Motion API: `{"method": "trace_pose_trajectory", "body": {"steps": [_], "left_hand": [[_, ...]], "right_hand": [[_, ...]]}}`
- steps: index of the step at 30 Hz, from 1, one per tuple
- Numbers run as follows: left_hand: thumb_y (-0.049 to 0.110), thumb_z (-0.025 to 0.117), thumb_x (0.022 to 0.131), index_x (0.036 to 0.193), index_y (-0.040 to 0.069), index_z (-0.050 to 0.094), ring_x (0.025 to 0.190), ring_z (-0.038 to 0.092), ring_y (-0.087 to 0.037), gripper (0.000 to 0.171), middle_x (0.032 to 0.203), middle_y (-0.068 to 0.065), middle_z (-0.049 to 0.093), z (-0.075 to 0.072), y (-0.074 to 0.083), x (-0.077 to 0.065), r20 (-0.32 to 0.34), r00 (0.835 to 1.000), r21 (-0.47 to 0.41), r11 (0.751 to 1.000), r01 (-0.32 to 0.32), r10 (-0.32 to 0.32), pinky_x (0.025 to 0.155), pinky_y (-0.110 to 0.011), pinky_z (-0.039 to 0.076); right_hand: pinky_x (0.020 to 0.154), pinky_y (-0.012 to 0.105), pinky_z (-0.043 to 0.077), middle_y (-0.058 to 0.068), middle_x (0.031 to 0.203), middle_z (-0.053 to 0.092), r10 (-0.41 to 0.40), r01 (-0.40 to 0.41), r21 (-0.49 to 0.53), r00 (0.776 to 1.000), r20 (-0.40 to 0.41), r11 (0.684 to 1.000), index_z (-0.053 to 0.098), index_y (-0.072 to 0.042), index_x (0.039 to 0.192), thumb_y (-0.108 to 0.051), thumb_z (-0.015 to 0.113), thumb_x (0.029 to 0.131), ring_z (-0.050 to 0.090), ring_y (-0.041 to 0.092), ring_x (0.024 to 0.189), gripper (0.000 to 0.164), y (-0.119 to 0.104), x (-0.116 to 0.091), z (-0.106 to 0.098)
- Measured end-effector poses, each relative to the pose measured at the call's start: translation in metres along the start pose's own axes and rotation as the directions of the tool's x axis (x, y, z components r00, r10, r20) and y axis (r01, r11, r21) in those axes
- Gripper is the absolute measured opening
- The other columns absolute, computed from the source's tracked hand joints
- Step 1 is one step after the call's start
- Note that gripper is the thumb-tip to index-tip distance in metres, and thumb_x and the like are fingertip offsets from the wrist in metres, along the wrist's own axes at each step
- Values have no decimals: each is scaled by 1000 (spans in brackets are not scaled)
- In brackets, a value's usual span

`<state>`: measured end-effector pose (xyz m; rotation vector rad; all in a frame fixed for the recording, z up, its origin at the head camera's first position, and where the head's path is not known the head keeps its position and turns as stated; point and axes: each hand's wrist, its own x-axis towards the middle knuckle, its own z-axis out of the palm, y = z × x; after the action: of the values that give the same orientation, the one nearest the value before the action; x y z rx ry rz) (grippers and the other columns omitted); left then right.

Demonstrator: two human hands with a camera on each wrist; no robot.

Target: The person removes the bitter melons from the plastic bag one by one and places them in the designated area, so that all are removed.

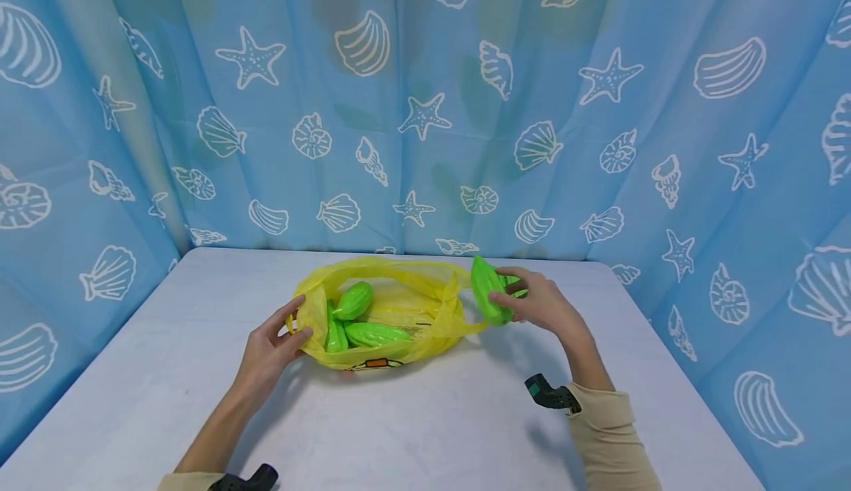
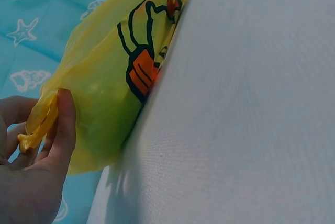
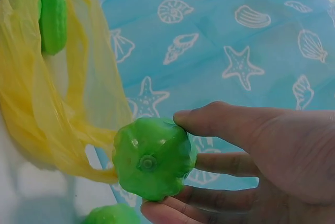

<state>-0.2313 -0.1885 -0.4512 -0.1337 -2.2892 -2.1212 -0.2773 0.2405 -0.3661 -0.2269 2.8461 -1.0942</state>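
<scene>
A yellow plastic bag [image 1: 439,321] lies on its side on the table, its mouth spread wide. Inside are a few ridged green bitter melons [image 1: 375,334], glossy like plastic. My left hand [image 1: 269,347] pinches the bag's gathered edge at its left end, thumb against fingers. Right of the bag, my right hand [image 1: 541,303] grips a green bitter melon [image 3: 154,158] between thumb and fingers, beside a bag handle loop [image 3: 94,169]. Another green piece [image 3: 112,214] shows close by at the bottom of the right wrist view; whether my hand holds it I cannot tell.
The white-covered table [image 1: 412,424] runs under both forearms. A blue curtain [image 1: 412,151] with white shells and starfish stands behind it and along both sides. A black wrist-worn device [image 1: 548,393] sits on the right forearm, and another [image 1: 249,480] on the left.
</scene>
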Motion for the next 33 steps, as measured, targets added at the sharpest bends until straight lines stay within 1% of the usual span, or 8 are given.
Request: {"method": "trace_pose_trajectory", "body": {"steps": [3, 7, 11, 14, 18, 23, 27, 33], "left_hand": [[24, 64, 96, 153, 22, 35, 108, 61, 5, 64, 161, -5, 25, 0, 1, 0, 11, 1000, -16, 1000, -10, 10, 85, -21, 57], [23, 64, 96, 153, 21, 34, 107, 61, 4, 64, 161, -6, 24, 0, 1, 0, 16, 1000, -22, 1000, -16, 16, 85, -21, 57], [24, 64, 96, 153, 23, 35, 107, 62, 4, 64, 160, -5, 25, 0, 2, 0, 12, 1000, -19, 1000, -10, 10, 85, -21, 58], [24, 64, 96, 153, 23, 35, 107, 61, 4, 64, 160, -4, 25, 0, 2, 0, 11, 1000, -17, 1000, -6, 6, 85, -21, 57], [25, 64, 96, 153, 23, 35, 108, 61, 5, 64, 161, -4, 25, 0, 2, -1, 11, 1000, -7, 1000, -5, 5, 85, -21, 57], [26, 64, 97, 153, 23, 34, 107, 61, 5, 64, 161, -4, 25, 0, 2, -2, 7, 1000, 3, 1000, -5, 5, 86, -21, 57], [25, 63, 97, 153, 23, 34, 107, 61, 5, 64, 161, -5, 25, 0, 1, -2, 8, 1000, 3, 1000, -9, 8, 86, -22, 57], [24, 64, 97, 153, 22, 34, 108, 61, 5, 64, 160, -5, 25, -1, 0, -1, 14, 1000, -17, 1000, -18, 19, 86, -21, 57]], "right_hand": [[75, 35, 62, 23, 126, 61, 15, -15, -9, 1000, -13, 1000, 43, -11, 148, -41, 67, 92, 65, 28, 100, 67, 2, 0, -3], [72, 33, 61, 24, 126, 60, 14, -15, -10, 1000, -27, 1000, 42, -11, 148, -40, 66, 93, 66, 29, 99, 67, 7, 1, -7], [69, 30, 61, 25, 128, 60, 7, -8, -12, 999, -43, 1000, 42, -10, 148, -40, 65, 94, 65, 33, 105, 66, 13, 4, -8], [69, 30, 61, 26, 129, 59, 6, -7, -15, 998, -69, 1000, 42, -10, 148, -41, 64, 94, 64, 35, 109, 66, 20, 6, -9], [70, 32, 61, 27, 131, 58, 3, -4, -9, 994, -106, 1000, 42, -11, 149, -42, 64, 94, 64, 38, 111, 67, 29, 8, -10], [71, 33, 62, 29, 134, 55, 5, -4, 13, 991, -132, 1000, 41, -10, 149, -42, 64, 94, 61, 41, 117, 67, 38, 11, -11], [70, 32, 62, 31, 135, 53, 20, -17, 22, 988, -150, 1000, 40, -8, 149, -40, 63, 95, 62, 41, 114, 67, 44, 12, -12], [71, 36, 62, 32, 134, 54, 46, -43, 17, 979, -197, 999, 41, -9, 149, -42, 62, 95, 69, 37, 101, 67, 55, 14, -12]]}}
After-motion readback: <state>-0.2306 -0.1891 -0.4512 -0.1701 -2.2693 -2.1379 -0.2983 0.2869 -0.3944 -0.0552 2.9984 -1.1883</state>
